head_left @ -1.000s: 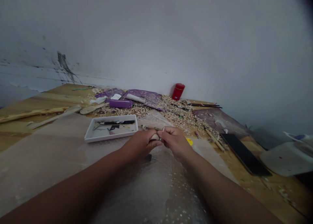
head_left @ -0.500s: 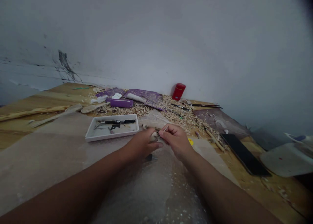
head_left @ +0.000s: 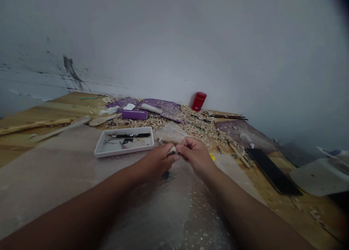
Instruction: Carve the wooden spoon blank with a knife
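My left hand (head_left: 159, 158) is closed around a small pale piece (head_left: 172, 150), rounded at its visible end; its kind is unclear, as the fingers cover most of it. Beside it, my right hand (head_left: 195, 153) pinches a thin, light-coloured rod (head_left: 184, 143) between thumb and fingers. The rod's lower end meets the pale piece, or lies very close to it. Under my hands lies a translucent plastic sheet (head_left: 152, 210) with small chips on it. A small dark object (head_left: 165, 175) rests on the sheet just below my left hand.
Left of my hands stands a white tray (head_left: 124, 154) holding a black pen-like tool (head_left: 131, 136). Wood shavings (head_left: 201, 135) heap behind, near a purple roll (head_left: 134, 114) and a red can (head_left: 199, 101). A black phone-like slab (head_left: 272, 172) and a white appliance (head_left: 319, 175) sit at right.
My left thumb has shifted up against the pale piece, covering it differently. Both hands stay in nearly the same place, and the view has moved very slightly.
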Tool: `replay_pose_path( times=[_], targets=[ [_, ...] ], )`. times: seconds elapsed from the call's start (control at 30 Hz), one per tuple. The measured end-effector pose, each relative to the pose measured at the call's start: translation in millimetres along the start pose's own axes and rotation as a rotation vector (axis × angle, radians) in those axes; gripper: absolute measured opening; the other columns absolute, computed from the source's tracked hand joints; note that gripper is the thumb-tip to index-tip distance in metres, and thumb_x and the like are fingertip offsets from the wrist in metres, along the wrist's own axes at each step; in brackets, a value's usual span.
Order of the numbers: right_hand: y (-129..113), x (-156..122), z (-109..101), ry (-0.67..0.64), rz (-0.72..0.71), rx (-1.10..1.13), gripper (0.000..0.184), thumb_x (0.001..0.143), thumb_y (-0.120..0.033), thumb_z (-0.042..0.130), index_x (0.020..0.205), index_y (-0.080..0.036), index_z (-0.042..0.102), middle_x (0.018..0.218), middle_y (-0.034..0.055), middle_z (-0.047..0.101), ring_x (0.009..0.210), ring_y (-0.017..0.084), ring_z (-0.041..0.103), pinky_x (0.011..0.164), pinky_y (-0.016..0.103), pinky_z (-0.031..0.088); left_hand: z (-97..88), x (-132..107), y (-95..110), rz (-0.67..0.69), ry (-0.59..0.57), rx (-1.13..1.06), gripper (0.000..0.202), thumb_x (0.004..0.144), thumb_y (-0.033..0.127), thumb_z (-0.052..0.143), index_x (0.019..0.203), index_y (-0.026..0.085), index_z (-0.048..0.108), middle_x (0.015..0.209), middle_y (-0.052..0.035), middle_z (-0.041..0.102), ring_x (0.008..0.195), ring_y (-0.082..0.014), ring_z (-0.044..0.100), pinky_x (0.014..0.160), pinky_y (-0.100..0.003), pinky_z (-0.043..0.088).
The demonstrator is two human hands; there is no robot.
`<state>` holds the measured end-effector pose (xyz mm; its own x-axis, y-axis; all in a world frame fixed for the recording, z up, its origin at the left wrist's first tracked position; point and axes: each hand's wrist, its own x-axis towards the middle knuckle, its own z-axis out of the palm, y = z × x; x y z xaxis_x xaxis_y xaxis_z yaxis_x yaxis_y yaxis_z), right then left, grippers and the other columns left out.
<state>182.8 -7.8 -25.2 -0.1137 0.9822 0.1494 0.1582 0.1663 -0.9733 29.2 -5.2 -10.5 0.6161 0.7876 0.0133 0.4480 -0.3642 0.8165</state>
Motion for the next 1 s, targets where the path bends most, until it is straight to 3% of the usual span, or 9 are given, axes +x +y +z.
replay_pose_path(
  times=[0.13, 0.37, 0.53, 0.63, 0.73, 0.83, 1.0],
  targets=[
    [-2, -3, 2, 0.042, -0.033, -0.029, 0.021, 0.07, -0.033, 0.054, 0.058, -0.018, 0.045, 0.044, -0.0074, 0.038, 0.04, 0.006, 0.033, 0.039, 0.018, 0.025, 0.5, 0, 2, -0.035, 0.018, -0.026, 0.018, 0.079, 0.034, 0.036, 0.072, 0.018, 0.041, 0.054, 0.0049, 0.044, 0.049, -0.0086, 0.039, 0.048, -0.021, 0.029],
    [-18, -18, 4, 0.208, -0.392, -0.512, 0.017, 0.076, -0.029, 0.051, 0.062, -0.019, 0.052, 0.052, -0.0036, 0.048, 0.049, 0.009, 0.042, 0.048, 0.021, 0.031, 1.8, -1, 7, -0.068, 0.075, -0.182, 0.015, 0.076, 0.032, 0.04, 0.072, 0.019, 0.039, 0.052, 0.0059, 0.042, 0.045, -0.0076, 0.036, 0.043, -0.021, 0.027],
    [-19, -22, -1, 0.278, -0.541, -0.622, 0.016, 0.077, -0.028, 0.05, 0.064, -0.02, 0.054, 0.056, -0.0015, 0.052, 0.052, 0.01, 0.046, 0.052, 0.023, 0.033, 1.8, -3, 12, -0.111, 0.014, -0.324, 0.014, 0.078, 0.033, 0.038, 0.075, 0.019, 0.037, 0.048, 0.0078, 0.038, 0.038, -0.0062, 0.033, 0.038, -0.019, 0.025],
    [-17, -18, -7, 0.349, -0.449, -0.454, 0.014, 0.077, -0.029, 0.051, 0.067, -0.02, 0.052, 0.056, -0.0019, 0.051, 0.051, 0.011, 0.046, 0.05, 0.023, 0.034, 3.0, -3, 10, -0.152, -0.037, -0.322, 0.015, 0.078, 0.034, 0.037, 0.075, 0.019, 0.038, 0.046, 0.0076, 0.038, 0.037, -0.0066, 0.032, 0.037, -0.019, 0.025],
    [-14, -13, -8, 0.207, -0.287, -0.296, 0.018, 0.076, -0.031, 0.051, 0.063, -0.02, 0.048, 0.05, -0.0044, 0.046, 0.046, 0.009, 0.041, 0.045, 0.021, 0.032, 4.6, -1, 5, -0.124, -0.019, -0.253, 0.017, 0.075, 0.033, 0.044, 0.083, 0.018, 0.044, 0.052, 0.0052, 0.045, 0.044, -0.0081, 0.038, 0.041, -0.019, 0.029],
    [-14, -11, -2, 0.045, -0.256, -0.375, 0.018, 0.074, -0.029, 0.053, 0.059, -0.019, 0.048, 0.05, -0.0045, 0.047, 0.047, 0.009, 0.042, 0.046, 0.02, 0.031, 4.7, 0, 0, -0.032, 0.047, -0.141, 0.021, 0.071, 0.033, 0.05, 0.086, 0.017, 0.048, 0.069, 0.0, 0.053, 0.06, -0.011, 0.045, 0.052, -0.021, 0.035],
    [-15, -13, 3, 0.086, -0.296, -0.479, 0.016, 0.073, -0.027, 0.054, 0.06, -0.019, 0.05, 0.052, -0.0045, 0.048, 0.048, 0.008, 0.042, 0.047, 0.02, 0.03, 2.9, 1, -1, 0.068, 0.043, -0.06, 0.015, 0.075, 0.031, 0.046, 0.08, 0.017, 0.049, 0.077, -0.0008, 0.051, 0.071, -0.0128, 0.045, 0.063, -0.024, 0.036]
  ],
)
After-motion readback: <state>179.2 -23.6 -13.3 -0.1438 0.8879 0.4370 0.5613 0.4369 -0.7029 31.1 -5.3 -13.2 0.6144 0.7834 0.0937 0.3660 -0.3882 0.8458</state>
